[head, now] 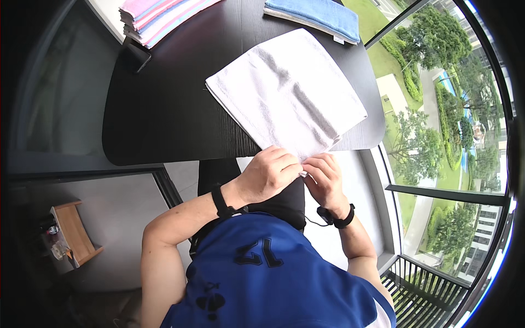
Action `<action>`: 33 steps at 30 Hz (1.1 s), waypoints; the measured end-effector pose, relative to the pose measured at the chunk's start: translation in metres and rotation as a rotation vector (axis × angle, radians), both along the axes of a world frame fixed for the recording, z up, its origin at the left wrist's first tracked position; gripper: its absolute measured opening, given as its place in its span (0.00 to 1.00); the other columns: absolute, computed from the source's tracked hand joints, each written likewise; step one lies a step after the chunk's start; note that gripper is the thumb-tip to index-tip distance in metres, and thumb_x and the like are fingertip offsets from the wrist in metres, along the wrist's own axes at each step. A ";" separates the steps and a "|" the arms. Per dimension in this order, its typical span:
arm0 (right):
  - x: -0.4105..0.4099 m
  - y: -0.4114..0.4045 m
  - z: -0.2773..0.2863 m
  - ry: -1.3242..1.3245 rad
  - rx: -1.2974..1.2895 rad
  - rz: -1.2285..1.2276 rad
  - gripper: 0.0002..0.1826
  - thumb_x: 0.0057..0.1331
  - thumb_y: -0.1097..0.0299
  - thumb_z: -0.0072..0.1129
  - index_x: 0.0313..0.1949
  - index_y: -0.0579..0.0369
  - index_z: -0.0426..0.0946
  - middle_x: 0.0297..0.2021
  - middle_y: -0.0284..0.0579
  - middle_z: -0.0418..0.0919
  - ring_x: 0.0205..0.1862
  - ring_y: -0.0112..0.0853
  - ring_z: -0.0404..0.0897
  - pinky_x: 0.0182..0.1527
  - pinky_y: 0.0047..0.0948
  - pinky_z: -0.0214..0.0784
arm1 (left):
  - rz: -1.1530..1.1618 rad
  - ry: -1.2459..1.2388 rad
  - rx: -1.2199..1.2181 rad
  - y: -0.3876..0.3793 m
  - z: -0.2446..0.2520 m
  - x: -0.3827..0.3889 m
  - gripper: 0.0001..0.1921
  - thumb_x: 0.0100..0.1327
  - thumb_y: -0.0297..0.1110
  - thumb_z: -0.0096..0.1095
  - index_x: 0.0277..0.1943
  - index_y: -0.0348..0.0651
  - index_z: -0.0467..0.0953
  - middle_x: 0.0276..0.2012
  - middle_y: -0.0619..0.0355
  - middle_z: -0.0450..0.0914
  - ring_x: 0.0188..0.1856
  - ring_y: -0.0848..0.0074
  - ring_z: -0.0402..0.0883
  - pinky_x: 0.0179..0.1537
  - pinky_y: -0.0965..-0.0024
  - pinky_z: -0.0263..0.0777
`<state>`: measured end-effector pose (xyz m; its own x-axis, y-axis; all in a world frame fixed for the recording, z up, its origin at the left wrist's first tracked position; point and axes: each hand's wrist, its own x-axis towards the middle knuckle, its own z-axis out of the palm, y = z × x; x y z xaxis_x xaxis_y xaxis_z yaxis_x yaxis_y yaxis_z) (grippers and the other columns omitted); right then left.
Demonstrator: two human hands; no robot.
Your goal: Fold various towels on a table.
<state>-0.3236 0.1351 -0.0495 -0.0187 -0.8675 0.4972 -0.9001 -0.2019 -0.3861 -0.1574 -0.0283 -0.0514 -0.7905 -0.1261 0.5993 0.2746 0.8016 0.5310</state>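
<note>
A white towel lies with soft creases on the dark tabletop, turned so that one corner points towards me and reaches past the near edge. My left hand pinches that near corner between bent fingers. Close beside it, my right hand grips the same corner from the other side, the fingertips of both hands almost touching. A small rolled or folded bit of the towel's edge shows between them. Both wrists wear black bands.
The dark wood-grain table has rounded corners. At its far left rises a stack of striped pink, white and blue towels, near a dark metal stand. Folded blue and whitish towels lie at the far right. A window borders the right side.
</note>
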 end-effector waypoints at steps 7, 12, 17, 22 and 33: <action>-0.001 -0.005 0.027 -0.105 -0.125 0.067 0.22 0.45 0.84 0.67 0.43 0.59 0.83 0.38 0.45 0.85 0.37 0.42 0.85 0.42 0.40 0.76 | 0.173 -0.180 -0.124 -0.057 0.024 0.022 0.15 0.54 0.20 0.69 0.46 0.38 0.83 0.46 0.54 0.83 0.50 0.59 0.83 0.55 0.57 0.76; -0.013 0.004 0.056 -0.286 -0.134 0.065 0.19 0.43 0.84 0.65 0.39 0.60 0.86 0.35 0.44 0.86 0.35 0.40 0.84 0.39 0.37 0.75 | 0.344 -0.217 -0.281 -0.114 0.026 0.033 0.13 0.56 0.18 0.67 0.45 0.39 0.85 0.46 0.55 0.85 0.51 0.60 0.83 0.58 0.56 0.74; -0.028 0.028 0.070 -0.477 -0.155 -0.012 0.10 0.56 0.82 0.72 0.39 0.66 0.87 0.34 0.51 0.87 0.35 0.38 0.85 0.38 0.32 0.75 | 0.350 -0.189 -0.135 -0.138 0.034 0.041 0.12 0.55 0.17 0.70 0.42 0.38 0.83 0.42 0.53 0.87 0.50 0.57 0.85 0.59 0.56 0.75; -0.055 0.038 0.059 -0.676 -0.157 -0.186 0.06 0.65 0.83 0.73 0.41 0.68 0.87 0.37 0.48 0.87 0.39 0.30 0.86 0.41 0.26 0.76 | 0.239 -0.236 0.062 -0.142 0.037 0.051 0.10 0.56 0.12 0.66 0.38 0.38 0.77 0.41 0.54 0.86 0.48 0.60 0.86 0.51 0.60 0.79; -0.085 0.039 0.082 -0.823 -0.212 -0.190 0.05 0.68 0.80 0.73 0.42 0.66 0.86 0.38 0.43 0.86 0.40 0.25 0.83 0.45 0.23 0.75 | 0.148 -0.106 0.140 -0.133 0.052 0.063 0.10 0.60 0.14 0.72 0.45 0.32 0.88 0.43 0.50 0.89 0.42 0.65 0.90 0.45 0.68 0.83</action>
